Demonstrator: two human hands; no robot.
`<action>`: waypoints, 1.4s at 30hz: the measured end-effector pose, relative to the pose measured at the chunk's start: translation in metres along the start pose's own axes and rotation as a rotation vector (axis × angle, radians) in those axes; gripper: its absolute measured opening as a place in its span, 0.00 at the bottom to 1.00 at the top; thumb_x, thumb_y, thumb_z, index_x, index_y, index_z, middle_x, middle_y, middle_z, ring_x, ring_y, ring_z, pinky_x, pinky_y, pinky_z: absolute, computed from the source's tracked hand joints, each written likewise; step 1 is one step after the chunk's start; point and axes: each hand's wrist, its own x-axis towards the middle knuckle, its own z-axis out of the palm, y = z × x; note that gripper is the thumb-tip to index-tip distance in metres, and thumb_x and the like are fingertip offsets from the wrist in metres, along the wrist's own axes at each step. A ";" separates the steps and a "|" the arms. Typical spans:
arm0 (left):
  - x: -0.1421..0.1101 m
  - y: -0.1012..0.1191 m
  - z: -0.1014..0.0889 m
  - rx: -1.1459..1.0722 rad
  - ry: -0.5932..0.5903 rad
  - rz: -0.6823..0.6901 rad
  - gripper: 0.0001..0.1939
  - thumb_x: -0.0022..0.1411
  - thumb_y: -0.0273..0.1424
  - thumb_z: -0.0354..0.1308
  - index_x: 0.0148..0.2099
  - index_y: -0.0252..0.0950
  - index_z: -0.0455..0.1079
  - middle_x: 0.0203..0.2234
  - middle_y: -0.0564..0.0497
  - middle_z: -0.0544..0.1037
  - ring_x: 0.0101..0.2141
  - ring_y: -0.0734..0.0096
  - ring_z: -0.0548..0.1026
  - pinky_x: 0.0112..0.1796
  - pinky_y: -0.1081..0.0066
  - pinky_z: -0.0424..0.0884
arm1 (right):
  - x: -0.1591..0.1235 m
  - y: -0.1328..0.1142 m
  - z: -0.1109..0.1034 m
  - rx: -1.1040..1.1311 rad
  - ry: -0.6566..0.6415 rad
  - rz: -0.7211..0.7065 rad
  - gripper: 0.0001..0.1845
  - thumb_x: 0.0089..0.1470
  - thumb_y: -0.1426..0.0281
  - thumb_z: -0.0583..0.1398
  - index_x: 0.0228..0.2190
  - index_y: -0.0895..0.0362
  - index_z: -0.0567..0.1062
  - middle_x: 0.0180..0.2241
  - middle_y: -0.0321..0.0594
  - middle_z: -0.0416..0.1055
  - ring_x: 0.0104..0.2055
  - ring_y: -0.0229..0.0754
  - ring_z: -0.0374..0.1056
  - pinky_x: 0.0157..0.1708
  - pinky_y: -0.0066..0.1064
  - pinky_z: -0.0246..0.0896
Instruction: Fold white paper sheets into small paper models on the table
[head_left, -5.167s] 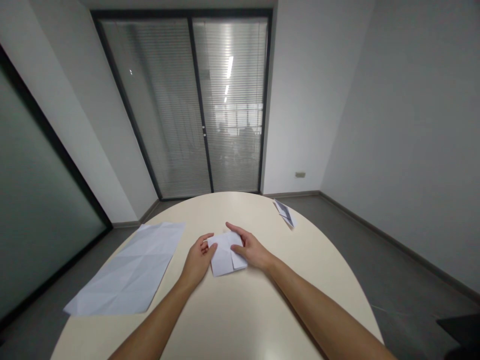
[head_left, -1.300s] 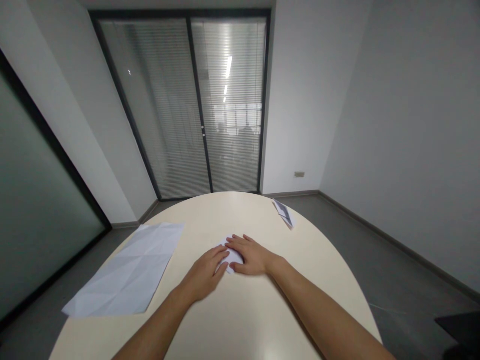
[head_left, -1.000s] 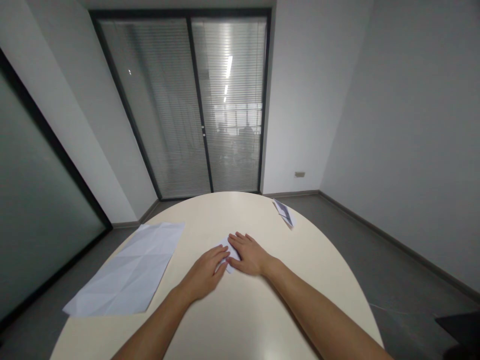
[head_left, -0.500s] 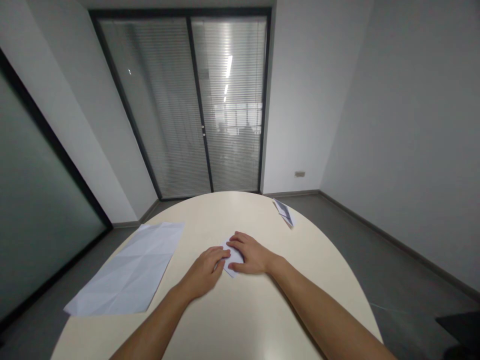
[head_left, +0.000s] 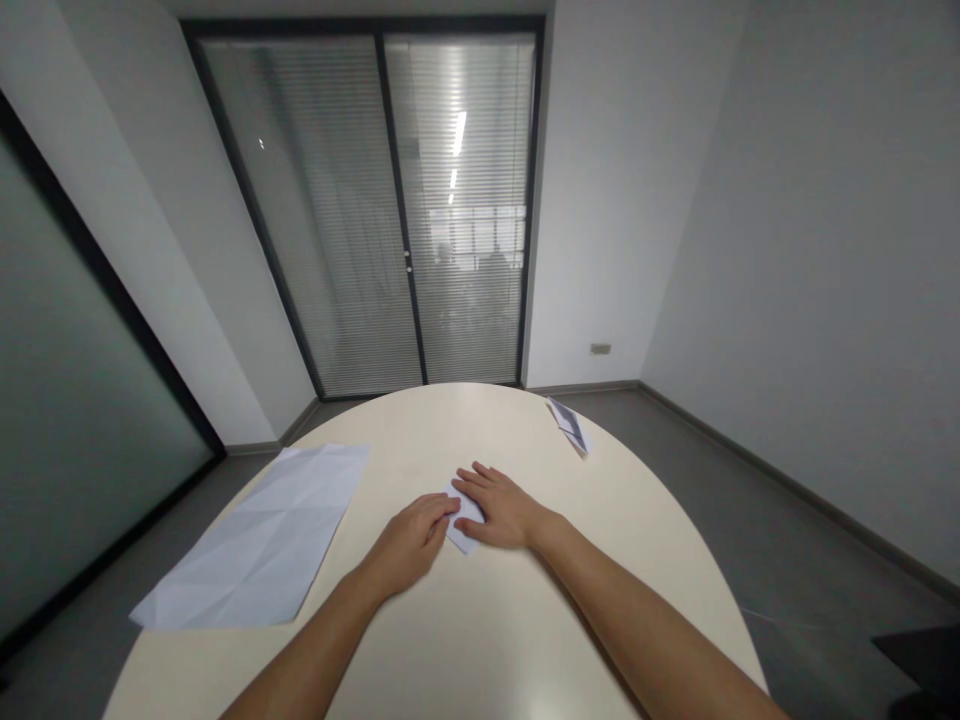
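A small folded piece of white paper (head_left: 467,518) lies on the pale round table between my two hands. My left hand (head_left: 412,538) has its fingers closed at the paper's left edge, thumb below and fingertips on top. From the right, my right hand (head_left: 506,508) rests on the same paper with fingers spread and thumb stretched out along its lower part. My palms and fingers hide some of the folds.
A large creased sheet of white paper (head_left: 259,545) lies at the table's left, its corner past the edge. Near the far right rim sits another folded paper piece (head_left: 570,426). The table (head_left: 457,640) has a curved edge; glass doors (head_left: 405,230) stand beyond.
The fingers of my right hand have spread apart and straightened a little over the paper. My left hand stays at nearly the same spot on its edge.
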 end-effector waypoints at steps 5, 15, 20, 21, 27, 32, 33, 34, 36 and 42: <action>0.001 -0.008 0.006 0.068 0.016 -0.041 0.18 0.70 0.29 0.50 0.58 0.40 0.72 0.55 0.47 0.76 0.58 0.63 0.72 0.60 0.58 0.67 | 0.001 0.002 0.003 0.001 0.045 -0.007 0.36 0.63 0.51 0.54 0.65 0.57 0.62 0.68 0.50 0.55 0.71 0.62 0.45 0.66 0.56 0.43; 0.002 -0.012 0.006 0.264 -0.055 -0.142 0.20 0.70 0.31 0.49 0.61 0.41 0.71 0.60 0.48 0.72 0.62 0.54 0.66 0.62 0.50 0.60 | 0.005 0.005 0.005 -0.088 0.153 -0.054 0.24 0.65 0.60 0.55 0.58 0.55 0.71 0.61 0.45 0.67 0.66 0.61 0.55 0.63 0.52 0.53; 0.002 -0.009 0.005 0.289 -0.068 -0.145 0.20 0.70 0.31 0.50 0.61 0.41 0.70 0.60 0.48 0.72 0.63 0.54 0.65 0.61 0.51 0.60 | 0.004 0.005 0.003 -0.112 0.196 -0.040 0.19 0.66 0.61 0.54 0.54 0.53 0.74 0.56 0.44 0.72 0.64 0.58 0.59 0.61 0.52 0.55; 0.002 -0.009 0.005 0.301 -0.073 -0.153 0.20 0.69 0.31 0.50 0.61 0.40 0.70 0.60 0.48 0.72 0.63 0.53 0.65 0.61 0.50 0.59 | 0.004 0.006 0.004 -0.113 0.204 -0.039 0.19 0.66 0.61 0.54 0.53 0.53 0.74 0.56 0.45 0.72 0.64 0.58 0.59 0.61 0.52 0.55; 0.002 -0.008 -0.001 0.398 -0.046 -0.243 0.20 0.69 0.31 0.51 0.61 0.39 0.70 0.61 0.46 0.71 0.63 0.49 0.65 0.61 0.46 0.57 | 0.005 0.003 0.002 -0.083 0.235 -0.152 0.19 0.65 0.63 0.56 0.54 0.56 0.73 0.56 0.49 0.72 0.62 0.53 0.62 0.62 0.48 0.55; 0.002 -0.013 -0.002 0.413 -0.007 -0.260 0.20 0.68 0.29 0.52 0.59 0.37 0.71 0.60 0.44 0.72 0.62 0.48 0.65 0.60 0.45 0.59 | 0.002 -0.003 -0.006 -0.029 0.113 -0.222 0.20 0.65 0.64 0.54 0.55 0.56 0.72 0.59 0.51 0.68 0.63 0.54 0.62 0.60 0.51 0.56; 0.002 -0.016 0.000 0.406 -0.004 -0.248 0.20 0.68 0.29 0.51 0.59 0.36 0.71 0.60 0.43 0.72 0.62 0.48 0.66 0.60 0.46 0.60 | 0.001 -0.004 -0.006 -0.019 0.085 -0.208 0.22 0.65 0.63 0.55 0.58 0.56 0.70 0.61 0.52 0.66 0.64 0.55 0.60 0.61 0.53 0.54; 0.002 -0.018 0.001 0.393 -0.002 -0.234 0.20 0.68 0.29 0.51 0.59 0.35 0.71 0.60 0.42 0.72 0.62 0.50 0.66 0.61 0.48 0.61 | 0.000 -0.003 -0.006 -0.011 0.054 -0.190 0.26 0.65 0.61 0.55 0.61 0.56 0.67 0.63 0.53 0.63 0.66 0.56 0.57 0.62 0.55 0.51; 0.002 -0.023 0.003 0.347 0.001 -0.204 0.21 0.69 0.29 0.49 0.60 0.33 0.71 0.60 0.41 0.71 0.62 0.54 0.67 0.61 0.53 0.62 | -0.003 -0.002 -0.005 0.001 -0.005 -0.155 0.36 0.62 0.53 0.57 0.65 0.56 0.61 0.67 0.55 0.54 0.69 0.59 0.49 0.65 0.59 0.43; 0.000 -0.025 0.003 0.257 0.008 -0.185 0.22 0.69 0.31 0.48 0.61 0.33 0.70 0.62 0.42 0.69 0.63 0.61 0.66 0.62 0.59 0.62 | -0.003 -0.002 -0.004 0.021 -0.067 -0.146 0.45 0.58 0.47 0.58 0.68 0.56 0.54 0.69 0.54 0.47 0.71 0.59 0.43 0.67 0.59 0.32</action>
